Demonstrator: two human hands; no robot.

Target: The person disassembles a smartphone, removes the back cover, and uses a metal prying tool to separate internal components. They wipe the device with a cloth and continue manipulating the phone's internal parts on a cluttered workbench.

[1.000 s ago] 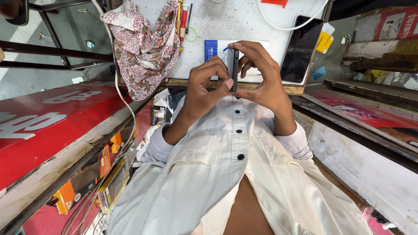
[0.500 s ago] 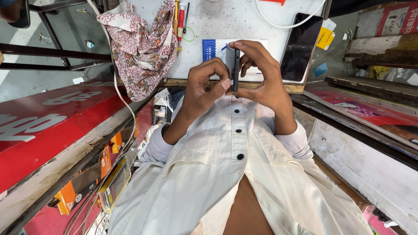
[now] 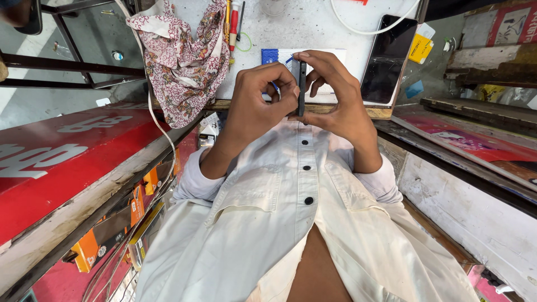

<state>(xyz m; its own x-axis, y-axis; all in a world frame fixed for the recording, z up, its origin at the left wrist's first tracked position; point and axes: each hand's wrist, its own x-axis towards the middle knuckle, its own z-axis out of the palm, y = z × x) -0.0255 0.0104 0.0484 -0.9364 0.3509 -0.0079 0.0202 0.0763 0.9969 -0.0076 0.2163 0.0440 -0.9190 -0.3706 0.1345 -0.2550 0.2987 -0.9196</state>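
Note:
A thin black phone (image 3: 302,86) stands edge-on in front of my chest, held upright between both hands. My right hand (image 3: 335,95) grips it from the right, index finger over its top end and thumb under its lower end. My left hand (image 3: 260,98) presses its thumb and fingertips against the phone's left side. Whether the left fingers also pinch a small tool is hidden. Both hands hover just above the near edge of the white worktable (image 3: 313,28).
On the worktable lie a white and blue box (image 3: 277,56), a dark phone (image 3: 387,59) face up, red and yellow screwdrivers (image 3: 234,19), a white cable (image 3: 369,28) and a floral cloth (image 3: 184,61) draped over the edge. Red counters (image 3: 61,162) flank me.
The hands and phone keep the same pose; the view has shifted slightly. The left fingers have curled a little closer to the phone's edge.

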